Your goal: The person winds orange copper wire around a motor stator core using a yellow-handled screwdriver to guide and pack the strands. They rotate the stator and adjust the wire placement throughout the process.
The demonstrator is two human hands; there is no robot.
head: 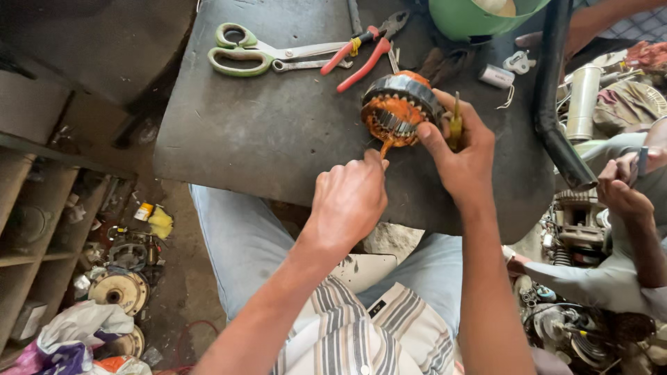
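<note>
Copper-wound stator was held tilted on the board, upper centre of frame. Right hand was closed on its steel rim; left hand pinched a lead. Judged heavy, rigid; windings fragile, best gripped by the rim.

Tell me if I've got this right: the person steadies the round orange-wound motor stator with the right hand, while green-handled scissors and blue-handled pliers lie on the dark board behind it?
Nearly. In the head view the right hand does steady the round orange-wound motor stator, and the green-handled scissors lie on the dark board behind it. But the pliers have red handles, not blue.
</note>
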